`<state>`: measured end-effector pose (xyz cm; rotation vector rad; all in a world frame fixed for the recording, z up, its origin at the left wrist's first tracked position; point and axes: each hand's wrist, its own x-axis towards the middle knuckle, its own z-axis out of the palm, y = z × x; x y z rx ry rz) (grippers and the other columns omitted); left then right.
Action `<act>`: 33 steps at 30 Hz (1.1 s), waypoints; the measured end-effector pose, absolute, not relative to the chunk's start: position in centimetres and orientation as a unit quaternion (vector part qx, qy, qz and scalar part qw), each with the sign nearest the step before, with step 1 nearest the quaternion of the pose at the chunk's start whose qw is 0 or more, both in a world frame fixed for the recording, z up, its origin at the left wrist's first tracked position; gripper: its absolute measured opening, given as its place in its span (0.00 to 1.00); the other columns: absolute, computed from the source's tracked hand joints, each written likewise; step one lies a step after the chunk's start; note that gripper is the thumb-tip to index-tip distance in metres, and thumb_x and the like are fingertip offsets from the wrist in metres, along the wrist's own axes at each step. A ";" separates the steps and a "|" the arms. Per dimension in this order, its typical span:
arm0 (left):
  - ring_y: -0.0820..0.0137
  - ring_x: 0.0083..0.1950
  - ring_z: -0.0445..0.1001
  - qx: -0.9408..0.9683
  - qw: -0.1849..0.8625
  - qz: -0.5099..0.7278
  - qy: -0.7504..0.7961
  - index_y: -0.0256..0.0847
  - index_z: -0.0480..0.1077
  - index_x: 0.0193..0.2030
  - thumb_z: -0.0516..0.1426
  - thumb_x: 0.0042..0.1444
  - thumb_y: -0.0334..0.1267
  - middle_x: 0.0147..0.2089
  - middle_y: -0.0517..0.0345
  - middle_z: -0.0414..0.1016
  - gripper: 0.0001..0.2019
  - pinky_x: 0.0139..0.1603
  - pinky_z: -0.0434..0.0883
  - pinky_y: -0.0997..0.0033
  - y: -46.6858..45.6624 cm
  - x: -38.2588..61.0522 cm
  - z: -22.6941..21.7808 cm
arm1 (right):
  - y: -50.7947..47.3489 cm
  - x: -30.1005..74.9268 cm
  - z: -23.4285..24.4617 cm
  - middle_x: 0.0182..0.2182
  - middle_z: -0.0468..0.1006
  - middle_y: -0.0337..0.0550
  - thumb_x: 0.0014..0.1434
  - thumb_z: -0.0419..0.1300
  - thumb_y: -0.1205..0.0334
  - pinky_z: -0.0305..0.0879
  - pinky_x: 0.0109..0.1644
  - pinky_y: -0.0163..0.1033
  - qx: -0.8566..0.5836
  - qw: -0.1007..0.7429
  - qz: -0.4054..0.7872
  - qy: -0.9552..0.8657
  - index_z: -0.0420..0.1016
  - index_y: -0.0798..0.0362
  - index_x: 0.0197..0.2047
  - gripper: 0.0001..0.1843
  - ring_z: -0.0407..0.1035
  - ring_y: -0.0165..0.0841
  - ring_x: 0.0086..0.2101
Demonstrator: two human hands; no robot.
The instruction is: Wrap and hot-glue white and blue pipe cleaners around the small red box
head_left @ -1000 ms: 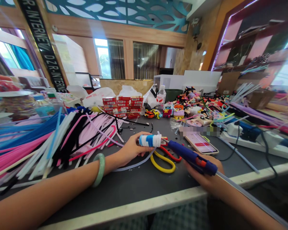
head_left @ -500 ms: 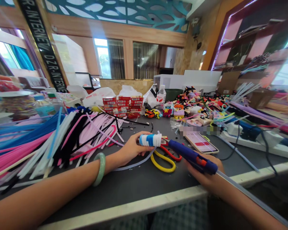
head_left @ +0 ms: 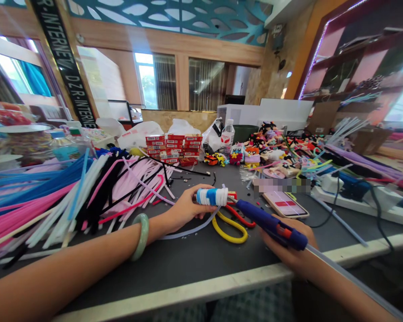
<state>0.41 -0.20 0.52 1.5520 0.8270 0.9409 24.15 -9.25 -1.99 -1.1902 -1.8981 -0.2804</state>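
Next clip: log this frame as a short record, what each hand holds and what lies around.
Left hand: grips white-and-blue wrapped coil; green bangle on wrist
Right hand: holds blue glue gun, nozzle at the coil's end
Under hands: yellow-handled scissors on dark table
Right of scissors: phone, screen lit
Left side: heap of pipe cleaners, pink, blue, white, black
Back: stacked red boxes, water bottle

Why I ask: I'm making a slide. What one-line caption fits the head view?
Left hand holds a blue-and-white wrapped roll at the tip of the blue glue gun in the right hand.
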 end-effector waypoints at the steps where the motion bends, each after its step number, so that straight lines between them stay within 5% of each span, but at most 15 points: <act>1: 0.82 0.18 0.60 0.655 0.543 0.396 0.346 0.38 0.66 0.49 0.66 0.39 0.31 0.26 0.68 0.68 0.27 0.18 0.59 0.80 -0.2 0.4 0.5 | -9.2 24.1 -2.0 0.15 0.71 0.35 0.54 0.57 0.56 0.63 0.21 0.33 -0.474 0.426 -0.107 -0.763 0.68 0.48 0.23 0.10 0.67 0.31 0.17; 33: 0.83 0.16 0.59 0.638 0.577 0.394 0.322 0.37 0.66 0.47 0.67 0.37 0.33 0.23 0.68 0.66 0.27 0.15 0.56 0.81 -0.7 0.4 0.9 | -9.5 24.4 -2.2 0.16 0.71 0.35 0.56 0.55 0.59 0.64 0.24 0.34 -0.431 0.429 -0.126 -0.784 0.66 0.48 0.25 0.09 0.67 0.31 0.18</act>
